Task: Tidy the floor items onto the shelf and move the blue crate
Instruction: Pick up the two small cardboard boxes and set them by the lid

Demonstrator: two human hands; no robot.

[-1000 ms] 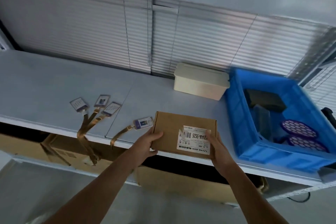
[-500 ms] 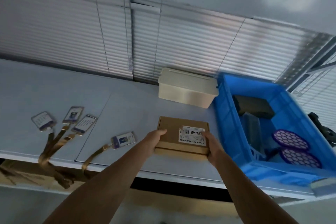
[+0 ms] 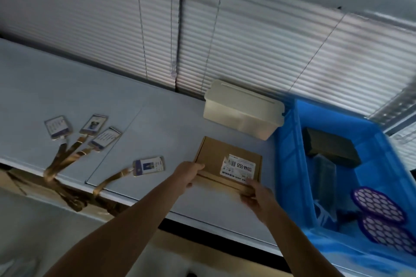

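Note:
A flat brown cardboard box [image 3: 216, 157] with a white label lies on the grey shelf [image 3: 67, 96], between the badges and the crate. My left hand [image 3: 189, 171] grips its near left corner and my right hand [image 3: 254, 193] grips its near right corner. The blue crate [image 3: 290, 159] stands on the shelf just right of the box. It holds a dark block [image 3: 331, 148], two purple honeycomb discs [image 3: 378, 204] and some clear plastic.
A cream lidded container [image 3: 243, 110] sits behind the box against closed blinds [image 3: 247, 47]. Several ID badges [image 3: 99, 123] lie at left, with gold lanyards [image 3: 58, 164] hanging over the shelf edge. Cardboard boxes [image 3: 13, 182] show on the level below.
Both hands have pushed the cardboard box from the shelf's front edge further in onto the shelf. The view has tilted and drawn closer.

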